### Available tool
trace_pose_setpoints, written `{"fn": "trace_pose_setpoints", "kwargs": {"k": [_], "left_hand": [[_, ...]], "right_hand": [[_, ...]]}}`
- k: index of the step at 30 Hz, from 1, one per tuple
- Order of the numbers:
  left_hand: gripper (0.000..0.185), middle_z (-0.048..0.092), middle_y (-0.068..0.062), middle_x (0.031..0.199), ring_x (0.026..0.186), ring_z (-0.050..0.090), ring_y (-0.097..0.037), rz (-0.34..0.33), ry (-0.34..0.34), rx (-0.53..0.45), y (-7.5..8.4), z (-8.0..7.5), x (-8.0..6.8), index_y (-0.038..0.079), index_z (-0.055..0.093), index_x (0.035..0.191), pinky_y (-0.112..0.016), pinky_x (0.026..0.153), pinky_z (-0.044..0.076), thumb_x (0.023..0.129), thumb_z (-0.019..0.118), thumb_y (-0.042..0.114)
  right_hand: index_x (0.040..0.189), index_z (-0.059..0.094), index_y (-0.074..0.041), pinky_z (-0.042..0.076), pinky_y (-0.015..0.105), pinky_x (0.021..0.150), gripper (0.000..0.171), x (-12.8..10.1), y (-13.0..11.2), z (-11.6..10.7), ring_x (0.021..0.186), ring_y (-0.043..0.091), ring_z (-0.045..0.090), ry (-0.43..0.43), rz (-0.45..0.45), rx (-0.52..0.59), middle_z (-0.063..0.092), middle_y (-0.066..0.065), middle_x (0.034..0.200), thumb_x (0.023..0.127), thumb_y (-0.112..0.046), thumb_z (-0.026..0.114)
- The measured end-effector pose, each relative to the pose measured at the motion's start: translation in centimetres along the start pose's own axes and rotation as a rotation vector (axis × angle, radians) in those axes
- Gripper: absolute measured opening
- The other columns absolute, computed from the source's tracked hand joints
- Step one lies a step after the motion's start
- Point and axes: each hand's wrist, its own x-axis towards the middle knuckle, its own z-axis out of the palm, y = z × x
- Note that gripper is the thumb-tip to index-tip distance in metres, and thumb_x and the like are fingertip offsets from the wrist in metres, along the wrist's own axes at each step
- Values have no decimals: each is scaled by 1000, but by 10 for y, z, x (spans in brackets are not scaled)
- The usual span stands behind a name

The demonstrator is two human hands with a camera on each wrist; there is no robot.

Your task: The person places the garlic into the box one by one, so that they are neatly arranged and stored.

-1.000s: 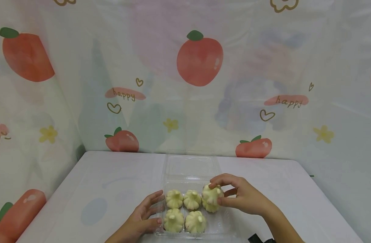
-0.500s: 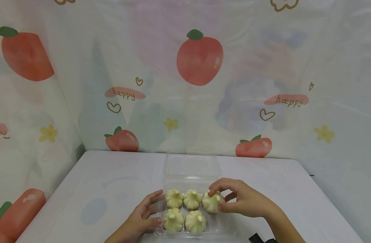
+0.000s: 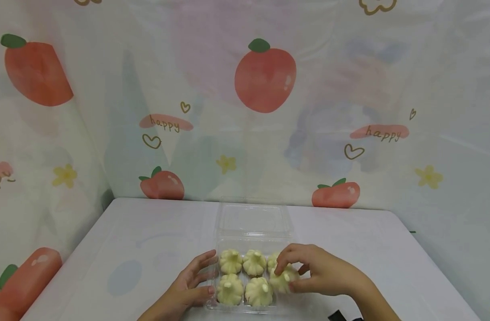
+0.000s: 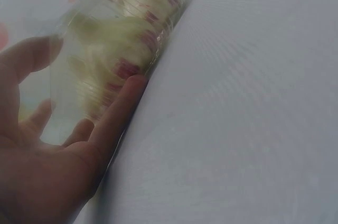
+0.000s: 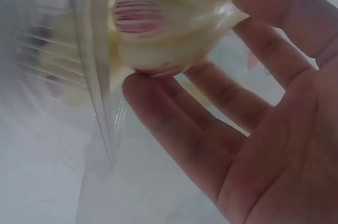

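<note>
**A:** What are the hands doing?

**B:** The right hand (image 3: 323, 274) pinches a pale yellow, ribbed, garlic-shaped bun (image 3: 283, 281) between thumb and curled fingers, holding it at the right end of the near row of a clear plastic clamshell tray (image 3: 253, 227). In the right wrist view the same bun (image 5: 169, 28) rests against the fingertips (image 5: 145, 84), just beside the tray's thin wall (image 5: 95, 86). The left hand (image 3: 188, 285) lies with relaxed, fairly straight fingers against the tray's left side, holding nothing; the left wrist view shows its index finger (image 4: 119, 110) along the tray's ridged wall (image 4: 153, 39).

**A:** What else is in the tray?

**B:** Four more buns sit in it, two in the far row (image 3: 242, 262) and two in the near row (image 3: 245, 290). A sixth, behind the held bun, is mostly hidden by the right hand. The tray's lid lies open, flat on the white tabletop (image 3: 140, 240) behind it.

**A:** How would this step go well?

**B:** I judge the bun needs lowering straight into the empty near-right pocket, stem up, clear of its neighbour. The grip should be light, since the bun looks soft and easily dented. The left hand's brace matters because the tray looks light and likely to slide. I cannot tell whether the bun already touches the tray floor.
</note>
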Motion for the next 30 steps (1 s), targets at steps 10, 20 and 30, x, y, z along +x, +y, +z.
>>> {"fn": "trace_pose_setpoints", "kwargs": {"k": [10, 20, 30], "left_hand": [[64, 16, -11, 150, 131, 26, -37, -11, 5, 4, 1, 0, 0, 28, 21, 146, -49, 83, 45, 92, 55, 16], [66, 17, -11, 149, 130, 27, -36, -8, 1, -1, 1, 1, 0, 27, 21, 146, -47, 84, 44, 91, 56, 17], [66, 16, -11, 149, 130, 28, -36, -9, 2, -1, 1, 1, 0, 26, 20, 146, -47, 84, 44, 91, 56, 15]], "right_hand": [[100, 64, -33, 49, 28, 71, 35, 0, -4, 6, 91, 6, 54, -25, 31, -154, 53, -15, 99, 75, -10, 71], [98, 64, -34, 46, 27, 70, 37, 2, -1, 12, 85, 5, 53, -41, 89, -266, 55, -20, 99, 72, -8, 69], [101, 63, -33, 46, 26, 71, 38, 2, -1, 12, 88, 5, 53, -65, 99, -256, 55, -20, 102, 72, -9, 72]]}}
